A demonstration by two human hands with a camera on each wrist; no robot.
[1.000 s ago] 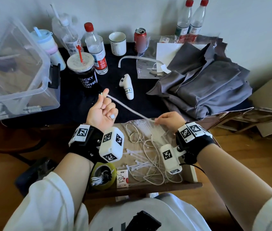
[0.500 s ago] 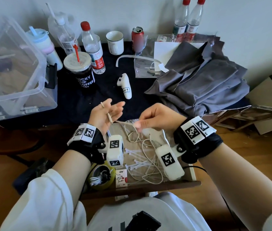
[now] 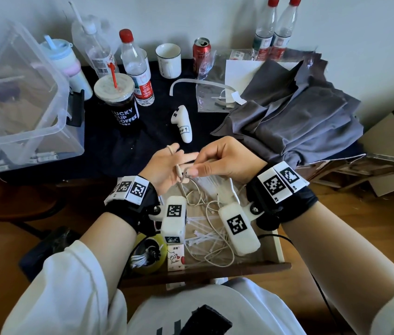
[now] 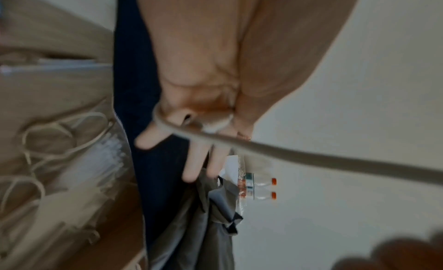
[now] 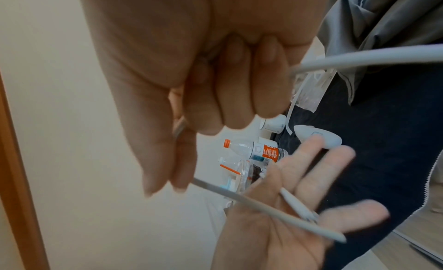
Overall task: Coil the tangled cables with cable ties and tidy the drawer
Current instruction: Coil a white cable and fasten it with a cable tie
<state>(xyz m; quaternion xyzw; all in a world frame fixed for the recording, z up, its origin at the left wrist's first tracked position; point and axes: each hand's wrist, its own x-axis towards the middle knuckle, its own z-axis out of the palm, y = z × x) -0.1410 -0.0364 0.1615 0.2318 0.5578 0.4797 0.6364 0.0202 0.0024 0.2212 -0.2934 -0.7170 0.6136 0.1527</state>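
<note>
Since a second ago the thin beige charging cable (image 3: 177,165) went from stretched taut between the hands to looped over the left hand (image 3: 167,165), so coiling has started; no tie on yet. Left hand's fingers spread, acting as the former; right hand (image 3: 225,160) pinches the cable between thumb and forefinger just right of it, both above the open wooden drawer (image 3: 278,250). In the drawer: rest of the cable tangle, roughly ten loose white cable ties (image 3: 203,236), exact count unclear. Behind the drawer: five plastic bottles, one red can (image 3: 201,54).
</note>
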